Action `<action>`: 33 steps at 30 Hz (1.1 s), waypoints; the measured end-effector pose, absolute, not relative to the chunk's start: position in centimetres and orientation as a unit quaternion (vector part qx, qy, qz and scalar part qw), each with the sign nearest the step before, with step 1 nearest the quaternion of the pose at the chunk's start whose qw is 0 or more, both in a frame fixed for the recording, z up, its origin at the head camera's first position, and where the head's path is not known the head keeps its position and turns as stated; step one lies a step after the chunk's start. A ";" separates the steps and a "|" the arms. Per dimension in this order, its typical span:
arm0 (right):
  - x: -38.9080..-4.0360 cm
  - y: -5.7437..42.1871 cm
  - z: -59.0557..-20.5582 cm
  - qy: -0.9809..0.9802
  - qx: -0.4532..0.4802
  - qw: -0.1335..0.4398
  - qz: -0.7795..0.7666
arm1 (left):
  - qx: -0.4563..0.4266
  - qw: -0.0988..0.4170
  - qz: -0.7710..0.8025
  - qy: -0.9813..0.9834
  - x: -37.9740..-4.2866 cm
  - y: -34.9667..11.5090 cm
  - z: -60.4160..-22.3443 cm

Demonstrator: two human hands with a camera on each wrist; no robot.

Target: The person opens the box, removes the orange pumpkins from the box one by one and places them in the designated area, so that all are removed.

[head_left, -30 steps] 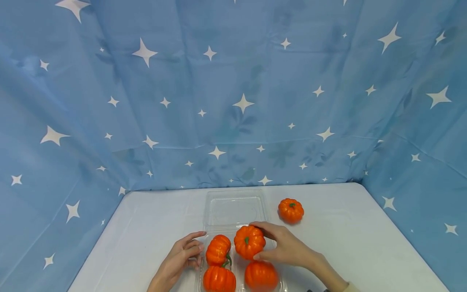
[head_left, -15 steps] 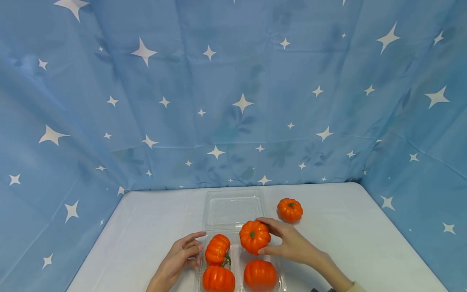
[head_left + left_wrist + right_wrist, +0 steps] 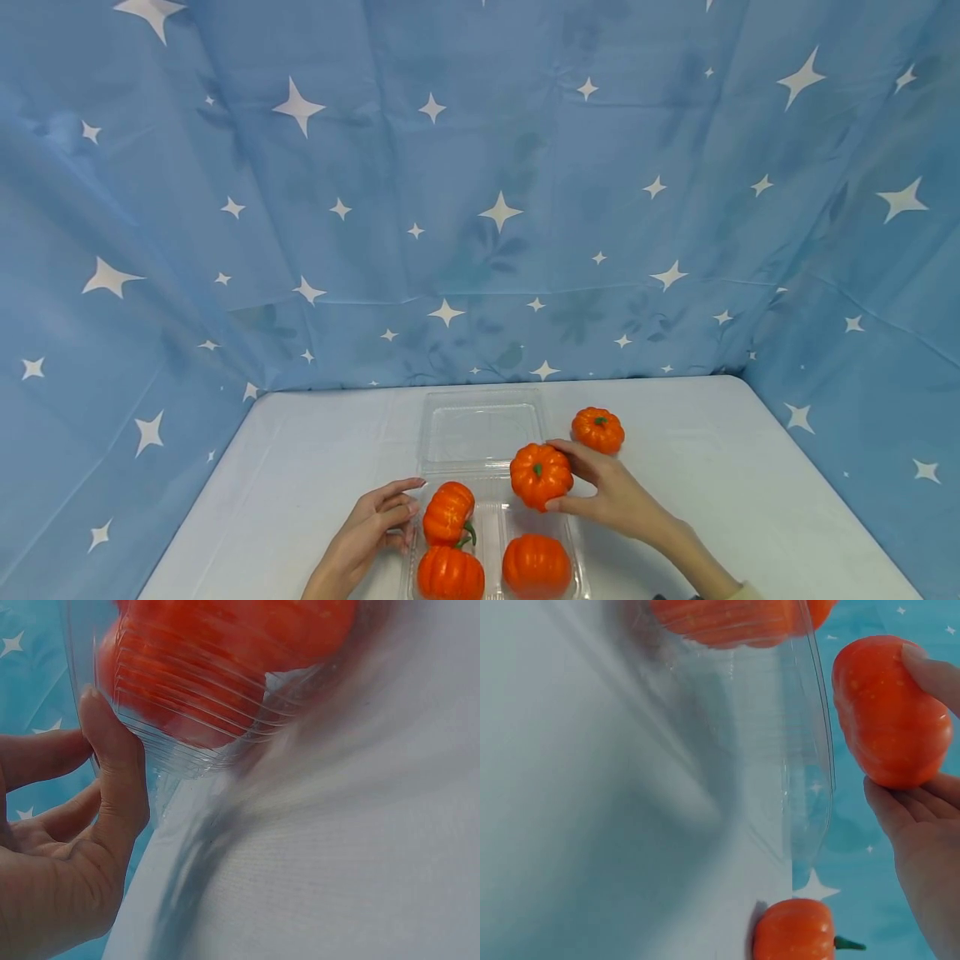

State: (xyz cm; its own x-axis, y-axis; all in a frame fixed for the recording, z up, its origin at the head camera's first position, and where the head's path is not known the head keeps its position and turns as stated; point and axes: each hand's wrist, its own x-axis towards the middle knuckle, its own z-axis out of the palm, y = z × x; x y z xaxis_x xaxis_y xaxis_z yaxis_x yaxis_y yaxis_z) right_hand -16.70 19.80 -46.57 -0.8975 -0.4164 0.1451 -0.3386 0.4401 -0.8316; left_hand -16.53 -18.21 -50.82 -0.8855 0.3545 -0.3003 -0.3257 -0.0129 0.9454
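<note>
One pumpkin [image 3: 540,477] has moved right and farther away, pinched in my right hand [image 3: 611,496] above the clear container [image 3: 491,533]'s far right part. My left hand [image 3: 371,529] pinches its left rim.

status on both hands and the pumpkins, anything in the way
Right hand gripping a pumpkin raised above the clear container. Left hand at the container's left rim. Three pumpkins inside. Loose pumpkin just beyond right hand, nothing visibly blocking.

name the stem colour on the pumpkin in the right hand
Green: the stem on the orange pumpkin held by the right hand shows best in the head view.
</note>
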 end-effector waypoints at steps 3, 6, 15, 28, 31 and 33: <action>-16.8 20.2 -46.7 0.851 -0.207 0.036 -0.481 | 0.010 0.238 0.711 0.662 -16.5 -18.2 -50.8; -16.9 20.6 -46.9 0.853 -0.190 0.035 -0.485 | 0.009 0.237 0.712 0.661 -16.5 -18.2 -50.7; -17.1 21.8 -47.6 0.858 -0.138 0.025 -0.494 | 0.008 0.235 0.716 0.658 -16.6 -18.1 -50.8; -17.3 23.9 -47.7 0.869 -0.073 0.024 -0.490 | 0.008 0.238 0.715 0.657 -16.6 -18.1 -50.9; -17.2 24.4 -47.9 0.871 -0.067 0.024 -0.486 | 0.006 0.239 0.715 0.657 -16.7 -18.1 -50.8; -17.2 24.7 -48.1 0.870 -0.066 0.024 -0.488 | 0.005 0.239 0.715 0.657 -16.7 -18.1 -50.8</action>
